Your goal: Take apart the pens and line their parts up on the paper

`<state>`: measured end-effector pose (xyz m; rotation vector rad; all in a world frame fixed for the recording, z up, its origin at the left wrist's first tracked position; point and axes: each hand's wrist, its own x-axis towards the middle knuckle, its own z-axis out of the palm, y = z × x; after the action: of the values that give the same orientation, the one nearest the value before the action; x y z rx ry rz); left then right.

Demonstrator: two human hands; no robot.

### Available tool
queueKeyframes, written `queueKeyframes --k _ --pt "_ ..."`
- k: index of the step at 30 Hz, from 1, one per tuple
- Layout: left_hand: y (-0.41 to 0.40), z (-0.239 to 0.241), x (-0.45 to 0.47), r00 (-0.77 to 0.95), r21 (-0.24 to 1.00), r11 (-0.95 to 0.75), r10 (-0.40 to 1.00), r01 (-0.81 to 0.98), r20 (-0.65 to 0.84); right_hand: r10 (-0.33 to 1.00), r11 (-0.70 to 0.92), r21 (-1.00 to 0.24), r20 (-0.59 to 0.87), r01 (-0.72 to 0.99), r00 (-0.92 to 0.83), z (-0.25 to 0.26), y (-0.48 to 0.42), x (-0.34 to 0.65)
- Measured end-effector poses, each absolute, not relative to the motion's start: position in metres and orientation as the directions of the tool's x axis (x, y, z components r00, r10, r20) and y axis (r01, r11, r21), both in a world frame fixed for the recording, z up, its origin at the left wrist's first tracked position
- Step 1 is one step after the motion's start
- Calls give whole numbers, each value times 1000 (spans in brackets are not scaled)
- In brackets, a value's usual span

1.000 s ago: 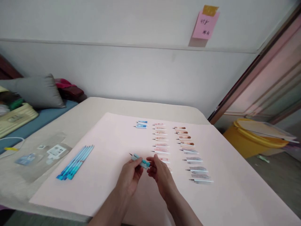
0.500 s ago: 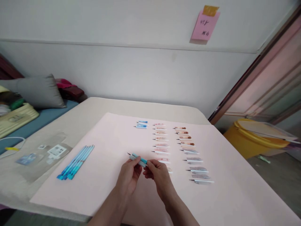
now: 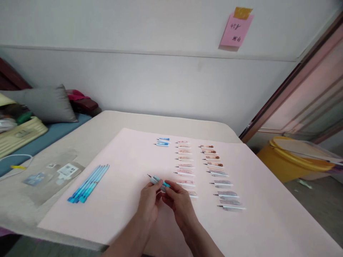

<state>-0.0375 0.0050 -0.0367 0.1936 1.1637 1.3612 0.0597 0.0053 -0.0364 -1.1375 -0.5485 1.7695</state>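
Note:
Over the pink sheet (image 3: 128,153), my two hands meet around a pen. My left hand (image 3: 150,200) pinches its white pen body (image 3: 153,180), whose thin dark tip points to the upper left. A light-blue pen cap (image 3: 166,184) lies alongside it, pinched in the fingers of my right hand (image 3: 178,201). The fingers partly cover both pieces, so whether they join cannot be made out. To the left lies a bundle of long blue pens (image 3: 89,184). Ahead, uncapped blue pens (image 3: 163,144) lie with their caps beside them.
A column of pink-patterned pens (image 3: 184,166) and another of brown and grey ones (image 3: 223,184) lie right of centre. Clear plastic packaging (image 3: 53,182) with labels rests on the left. A yellow bin (image 3: 278,160) stands beyond the table's right side.
My right hand has drawn closer to my left, and its fingers cover more of the pen pieces. The whole view has shifted slightly; the laid-out pens stay put.

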Motion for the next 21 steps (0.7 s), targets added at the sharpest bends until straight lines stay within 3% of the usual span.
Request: queueKeyframes --k 11,18,21 --pt "5 -45 -31 -176 656 259 836 -708 -520 933 -346 -840 -354 -418 -60 -47 3 48" --pt "4 -40 -29 -162 701 271 860 -659 -485 923 -354 -813 -383 -462 -33 -44 8 54" --pt "5 -29 -40 -61 703 364 864 -611 -500 917 -371 -787 -395 -492 -60 -42 11 59"
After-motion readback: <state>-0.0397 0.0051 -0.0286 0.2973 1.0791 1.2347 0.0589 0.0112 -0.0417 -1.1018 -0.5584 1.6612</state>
